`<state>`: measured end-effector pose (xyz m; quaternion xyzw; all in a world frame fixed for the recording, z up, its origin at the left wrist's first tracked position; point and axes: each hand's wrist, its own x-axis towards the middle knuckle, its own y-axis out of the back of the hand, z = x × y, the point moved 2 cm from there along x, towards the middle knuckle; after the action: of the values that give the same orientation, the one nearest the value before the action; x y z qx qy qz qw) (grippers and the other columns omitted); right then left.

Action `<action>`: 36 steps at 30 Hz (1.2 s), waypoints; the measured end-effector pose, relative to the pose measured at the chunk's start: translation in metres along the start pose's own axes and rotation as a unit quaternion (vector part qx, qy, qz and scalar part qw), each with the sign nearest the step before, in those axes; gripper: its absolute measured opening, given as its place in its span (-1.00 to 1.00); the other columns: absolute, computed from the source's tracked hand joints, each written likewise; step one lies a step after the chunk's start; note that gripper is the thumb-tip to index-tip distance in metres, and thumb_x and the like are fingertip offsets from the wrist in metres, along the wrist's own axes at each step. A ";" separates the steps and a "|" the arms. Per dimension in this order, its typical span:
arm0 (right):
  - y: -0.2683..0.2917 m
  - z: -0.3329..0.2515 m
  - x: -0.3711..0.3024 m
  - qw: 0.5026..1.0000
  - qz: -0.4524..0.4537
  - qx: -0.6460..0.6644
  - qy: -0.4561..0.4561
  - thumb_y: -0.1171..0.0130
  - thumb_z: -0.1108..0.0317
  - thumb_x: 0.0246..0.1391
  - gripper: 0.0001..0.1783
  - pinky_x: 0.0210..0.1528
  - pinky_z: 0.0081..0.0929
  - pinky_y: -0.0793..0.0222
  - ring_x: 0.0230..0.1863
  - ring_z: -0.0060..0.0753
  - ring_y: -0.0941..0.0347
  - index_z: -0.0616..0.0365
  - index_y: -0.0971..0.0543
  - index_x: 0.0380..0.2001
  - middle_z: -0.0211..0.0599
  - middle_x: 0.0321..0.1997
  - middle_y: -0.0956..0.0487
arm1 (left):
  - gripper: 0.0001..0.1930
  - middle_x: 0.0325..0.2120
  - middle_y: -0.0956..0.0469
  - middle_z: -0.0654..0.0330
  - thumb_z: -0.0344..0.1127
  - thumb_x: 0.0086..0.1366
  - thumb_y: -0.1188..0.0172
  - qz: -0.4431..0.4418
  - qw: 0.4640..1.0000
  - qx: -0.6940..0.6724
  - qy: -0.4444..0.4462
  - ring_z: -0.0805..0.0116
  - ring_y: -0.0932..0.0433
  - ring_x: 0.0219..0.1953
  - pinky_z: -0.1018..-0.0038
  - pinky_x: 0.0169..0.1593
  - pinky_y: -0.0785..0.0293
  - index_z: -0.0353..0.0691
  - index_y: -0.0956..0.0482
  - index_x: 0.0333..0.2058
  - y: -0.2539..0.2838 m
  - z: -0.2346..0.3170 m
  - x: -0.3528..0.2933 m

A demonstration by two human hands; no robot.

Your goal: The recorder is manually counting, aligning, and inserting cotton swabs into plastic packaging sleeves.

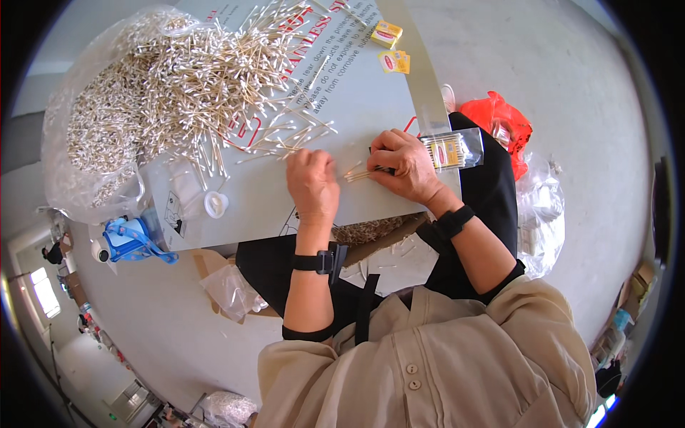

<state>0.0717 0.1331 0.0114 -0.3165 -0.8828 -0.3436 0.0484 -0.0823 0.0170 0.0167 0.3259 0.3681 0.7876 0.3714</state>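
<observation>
My right hand (404, 165) is closed around a few cotton swabs (355, 173), whose tips stick out to the left over the grey table (264, 207). Just beyond that hand, at the table's right edge, lies a clear packet (448, 150) of swabs with a yellow label. My left hand (312, 184) hovers close by with curled fingers, slightly blurred; what they hold, if anything, is hidden. Loose swabs (289, 135) are scattered past its fingertips. They spread from a large heap (207, 78) spilling out of a clear plastic bag (61, 160).
Small yellow cards (394, 62) and a yellow stack (386, 33) lie at the far right of the table. A small white tub (215, 204) and a blue strapped object (128, 239) sit at the left. Below the front edge is an open carton (371, 232). A red bag (499, 118) stands right.
</observation>
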 end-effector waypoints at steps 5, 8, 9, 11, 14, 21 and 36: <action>0.000 0.004 -0.002 1.000 0.003 0.000 0.001 -0.31 0.42 -0.25 -0.89 -0.20 -0.29 -0.38 -0.25 -0.24 -0.45 0.01 -0.56 -0.57 -0.42 -0.35 -0.49 | -0.76 -0.37 -0.46 0.18 -0.60 -0.05 -0.29 0.060 0.998 -0.009 0.004 0.09 -0.46 -0.20 0.24 -0.10 -0.42 -0.16 -0.58 -0.36 0.003 -0.008 0.007; 0.000 0.002 -0.001 1.000 -0.001 0.002 0.003 -0.31 0.42 -0.25 -0.89 -0.21 -0.30 -0.38 -0.25 -0.24 -0.45 0.02 -0.56 -0.58 -0.42 -0.36 -0.48 | -0.68 -0.30 -0.47 0.20 -0.61 -0.07 -0.30 0.059 0.997 0.030 0.039 0.11 -0.44 -0.13 0.25 -0.02 -0.40 -0.14 -0.62 -0.29 0.027 -0.036 0.013; 0.000 0.001 -0.001 1.000 0.000 0.000 0.003 -0.31 0.43 -0.25 -0.89 -0.21 -0.30 -0.38 -0.25 -0.24 -0.45 0.02 -0.56 -0.58 -0.41 -0.36 -0.48 | -0.68 -0.30 -0.47 0.20 -0.61 -0.07 -0.30 0.058 0.997 0.030 0.040 0.11 -0.44 -0.13 0.25 -0.02 -0.40 -0.14 -0.62 -0.29 0.034 -0.040 0.016; 0.000 0.002 -0.003 1.000 0.001 -0.002 0.002 -0.30 0.43 -0.25 -0.89 -0.21 -0.30 -0.38 -0.26 -0.24 -0.45 0.03 -0.56 -0.58 -0.41 -0.36 -0.48 | -0.65 -0.26 -0.46 0.23 -0.61 -0.10 -0.34 0.000 0.998 0.063 0.005 0.12 -0.41 -0.08 0.24 0.03 -0.37 -0.12 -0.64 -0.28 0.041 -0.046 0.021; 0.000 0.003 -0.002 1.000 -0.001 0.005 0.000 -0.30 0.43 -0.25 -0.90 -0.22 -0.30 -0.37 -0.26 -0.24 -0.44 0.03 -0.56 -0.58 -0.40 -0.36 -0.47 | -0.69 -0.28 -0.45 0.25 -0.58 -0.12 -0.38 -0.017 0.998 0.063 -0.015 0.14 -0.40 -0.09 0.22 0.05 -0.34 -0.12 -0.64 -0.34 0.042 -0.052 0.023; 0.000 0.002 -0.001 1.000 -0.004 0.000 -0.003 -0.30 0.43 -0.25 -0.89 -0.21 -0.29 -0.36 -0.25 -0.23 -0.44 0.03 -0.55 -0.57 -0.40 -0.36 -0.47 | -0.77 -0.37 -0.47 0.26 -0.55 -0.12 -0.41 0.018 0.999 0.017 -0.037 0.16 -0.41 -0.19 0.28 -0.05 -0.39 -0.16 -0.58 -0.46 0.021 -0.035 0.016; 0.000 0.003 -0.003 1.000 -0.002 -0.007 0.003 -0.31 0.43 -0.27 -0.87 -0.20 -0.30 -0.39 -0.24 -0.23 -0.45 0.05 -0.56 -0.55 -0.39 -0.33 -0.49 | -0.80 -0.42 -0.55 0.13 -0.49 0.05 -0.34 -0.099 0.979 -0.129 0.120 0.13 -0.56 -0.35 0.31 -0.25 -0.50 -0.24 -0.60 -0.30 0.015 -0.019 0.019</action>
<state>0.0740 0.1336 0.0079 -0.3138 -0.8811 -0.3505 0.0481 -0.1123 0.0195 0.0239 0.1405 0.3358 0.8209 0.4400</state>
